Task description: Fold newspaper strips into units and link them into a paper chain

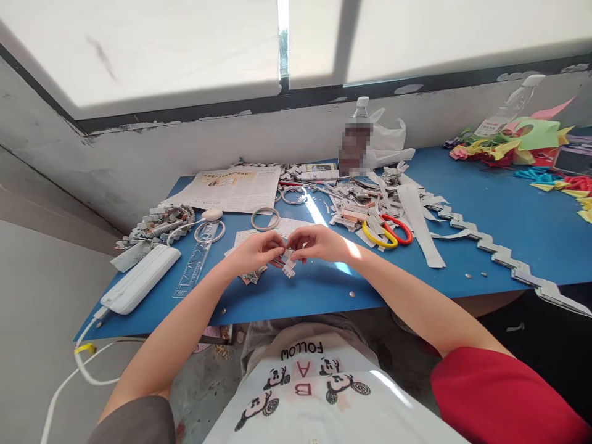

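Both hands meet close to the near side of the blue table (509,209), and between their fingertips sits a small folded paper piece (289,265). The left hand (259,251) pinches it from one side, the right hand (320,243) from the other (which fingers bear on it, I can't quite make out). Printed paper slips (252,277) lie just beside and below the left hand. Further left, a clear stencil ruler (192,268) rests near a long white case (141,280) with a cable plugged into its end. Beyond the right hand, scissors (388,233) with yellow and red handles lie against a heap of paper strips (346,200), and a zigzag folded chain (502,254) runs toward the table's edge.
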Available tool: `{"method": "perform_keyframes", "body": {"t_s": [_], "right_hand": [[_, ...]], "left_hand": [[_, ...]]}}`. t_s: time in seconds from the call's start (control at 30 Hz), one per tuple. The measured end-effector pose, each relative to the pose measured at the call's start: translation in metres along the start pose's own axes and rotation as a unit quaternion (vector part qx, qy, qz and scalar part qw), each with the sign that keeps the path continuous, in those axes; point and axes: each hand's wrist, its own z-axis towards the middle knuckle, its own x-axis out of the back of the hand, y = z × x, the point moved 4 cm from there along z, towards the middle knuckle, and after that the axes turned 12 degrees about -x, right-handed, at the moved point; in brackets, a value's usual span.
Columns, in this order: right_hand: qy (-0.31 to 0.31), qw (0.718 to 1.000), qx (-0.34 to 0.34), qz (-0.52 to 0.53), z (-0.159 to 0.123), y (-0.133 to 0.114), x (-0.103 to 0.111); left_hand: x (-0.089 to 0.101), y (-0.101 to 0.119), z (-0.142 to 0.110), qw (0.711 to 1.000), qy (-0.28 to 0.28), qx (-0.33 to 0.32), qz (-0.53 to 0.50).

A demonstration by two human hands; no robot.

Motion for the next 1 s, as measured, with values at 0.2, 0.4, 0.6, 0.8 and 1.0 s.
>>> {"method": "perform_keyframes", "body": {"t_s": [0.2, 0.4, 0.6, 0.8, 1.0], "right_hand": [[-0.015, 1.000, -0.007, -0.015, -0.001, -0.001, 0.001], [-0.015, 1.000, -0.005, -0.026, 0.000, 0.000, 0.001], [0.082, 0.995, 0.049, -0.013, -0.002, -0.001, 0.007], [0.158, 0.984, 0.081, -0.009, -0.005, -0.004, 0.009], [0.170, 0.981, 0.075, -0.054, -0.007, -0.009, 0.010]], "left_hand": [[0.000, -0.003, 0.000, 1.000, -0.009, -0.004, 0.000], [-0.002, -0.001, 0.001, 1.000, 0.003, -0.018, 0.022], [0.005, 0.009, -0.001, 0.995, 0.066, -0.042, 0.060], [-0.001, 0.008, 0.001, 0.994, 0.030, -0.076, 0.077], [-0.001, 0.004, 0.001, 0.982, 0.035, -0.081, 0.167]]}}
